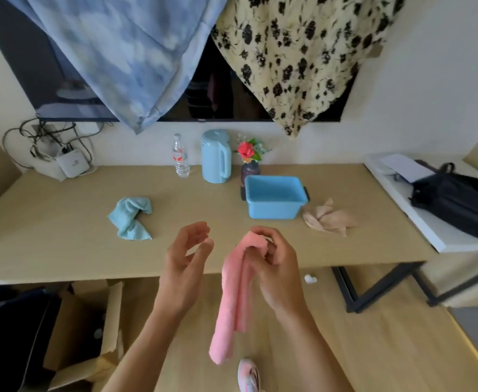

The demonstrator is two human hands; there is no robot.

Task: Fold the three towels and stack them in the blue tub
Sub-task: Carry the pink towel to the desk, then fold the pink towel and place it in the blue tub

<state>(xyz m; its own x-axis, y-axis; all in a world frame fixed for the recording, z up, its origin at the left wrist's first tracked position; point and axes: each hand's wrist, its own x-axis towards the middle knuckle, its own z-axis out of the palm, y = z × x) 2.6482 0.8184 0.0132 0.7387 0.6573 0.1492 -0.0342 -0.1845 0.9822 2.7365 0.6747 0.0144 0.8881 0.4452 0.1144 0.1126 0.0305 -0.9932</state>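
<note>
Along the wooden desk [62,222], the blue tub [274,200] sits empty. At its 7 o'clock, the right hand [277,267] pinches the pink towel [236,301] by its top, the rest hanging; the left hand [185,258] is beside it, fingers loosely spread, empty. A crumpled teal towel [131,217] lies at the tub's 9 o'clock, a beige towel [328,219] at 4, a kettle [216,157] at 11.

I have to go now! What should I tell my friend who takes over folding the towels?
Right hand: holds the pink towel by its top; it hangs down unfolded.
Left hand: open, empty, beside the towel.
Light blue towel: crumpled on the table, left side.
Beige towel: crumpled on the table, right of the blue tub.
Done: nothing folded; tub looks empty.
Left: fold all three, stack them in the tub.
</note>
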